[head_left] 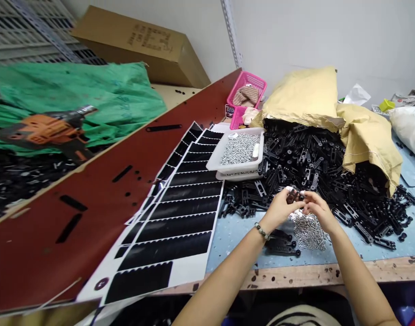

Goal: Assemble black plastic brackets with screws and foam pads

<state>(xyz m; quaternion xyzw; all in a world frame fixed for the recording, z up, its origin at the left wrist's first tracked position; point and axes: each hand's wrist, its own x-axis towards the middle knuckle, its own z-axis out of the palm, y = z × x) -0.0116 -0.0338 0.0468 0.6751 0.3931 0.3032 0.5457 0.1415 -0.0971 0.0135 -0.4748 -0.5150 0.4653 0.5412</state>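
From the head camera, the left hand (281, 209) and the right hand (318, 209) are meeting over the blue table (232, 228), and both sets of fingertips are pinching narrowly on one small black part (293, 195). It is hovering just above a little heap of silver screws (308, 232) (a few assembled black pieces are lying beside it). Behind, a big pile of black parts (329, 165) is spilling from a yellow sack (304, 97), and a white tray (218, 156) is sitting near it.
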